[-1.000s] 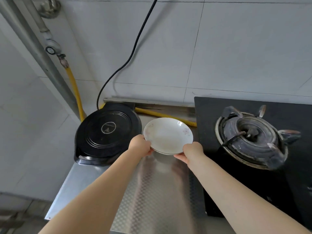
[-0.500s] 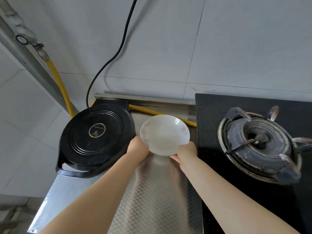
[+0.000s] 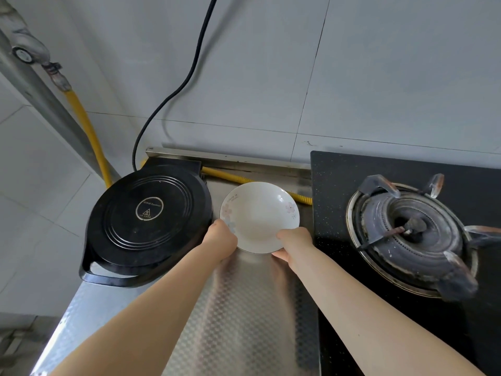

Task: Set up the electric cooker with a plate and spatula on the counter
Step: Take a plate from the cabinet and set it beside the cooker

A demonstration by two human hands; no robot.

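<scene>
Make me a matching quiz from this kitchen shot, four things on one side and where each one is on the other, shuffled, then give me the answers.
Things:
1. electric cooker
2. white plate
3. gas burner
4. yellow hose

Places:
A. on the black hob at the right
B. running down the wall at the far left
C. held at its near rim by the left hand and right hand
D. at the left end of the steel counter, lid closed

Pairs: 1-D, 2-C, 3-A, 4-B
</scene>
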